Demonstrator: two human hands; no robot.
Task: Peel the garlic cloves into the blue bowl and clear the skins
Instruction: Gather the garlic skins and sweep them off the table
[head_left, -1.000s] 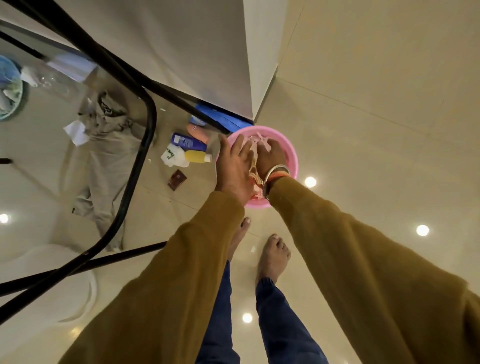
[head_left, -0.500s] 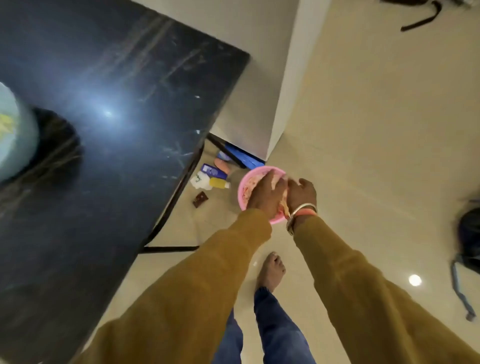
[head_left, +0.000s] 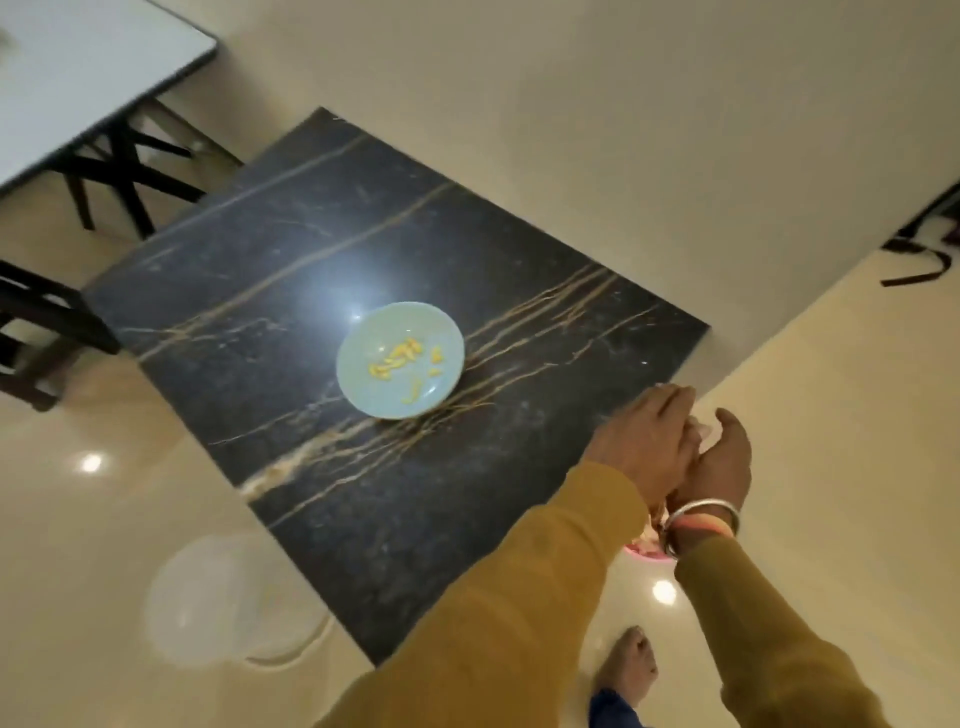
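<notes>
Glossy cream floor tiles (head_left: 130, 519) fill the nearest part of the view, with the person's bare foot (head_left: 626, 660) on them and mustard sleeves (head_left: 519, 597) reaching forward. Just past the foot, a sliver of a pink basin (head_left: 647, 553) shows beneath the wrists, low beside the table. Above it, off the table's near right edge, the left hand (head_left: 644, 441) lies flat, fingers straight and together, pressed onto the cupped right hand (head_left: 722, 462), which wears a silver bangle (head_left: 701, 512). A scrap of pale garlic skins (head_left: 698, 430) peeks out between the palms. The hands seem sandwiched this way so the light, papery bits cannot flutter off while being cleared, though how much they enclose is hidden. Farther on, the blue bowl (head_left: 363, 384) sits near the middle of the black, gold-veined marble table (head_left: 260, 312). It holds a scatter of yellowish peeled cloves (head_left: 397, 356) and is well apart from the hands, probably to keep the cloves free of skins. In the far left corner stands a white table (head_left: 78, 78).
</notes>
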